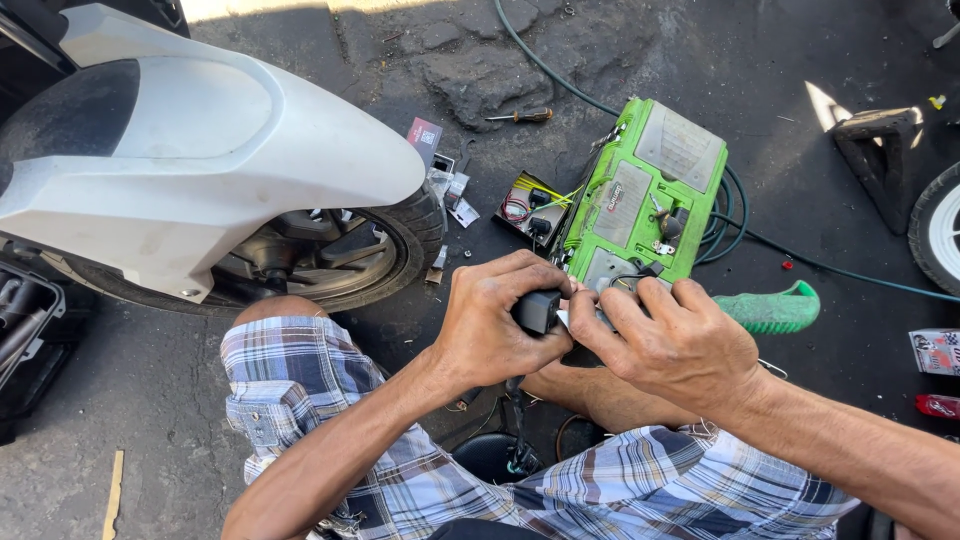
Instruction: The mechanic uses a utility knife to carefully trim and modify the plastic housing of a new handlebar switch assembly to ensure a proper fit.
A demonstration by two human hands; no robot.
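My left hand [495, 325] is closed around a small black plastic connector block [538, 310] held above my knees. My right hand [670, 345] pinches the other side of the same part, fingertips meeting the left hand's. Thin black wires run from the part toward a green battery box [648, 195] lying on the ground just beyond my hands. What is under my right palm is hidden.
A white scooter fender [200, 150] and front tyre [400, 245] stand at the left. A screwdriver [522, 116], a small open box of wires [525, 208], a green hose [740, 210] and a green slipper [770, 308] lie on cracked asphalt. A black stand [880, 150] sits at the right.
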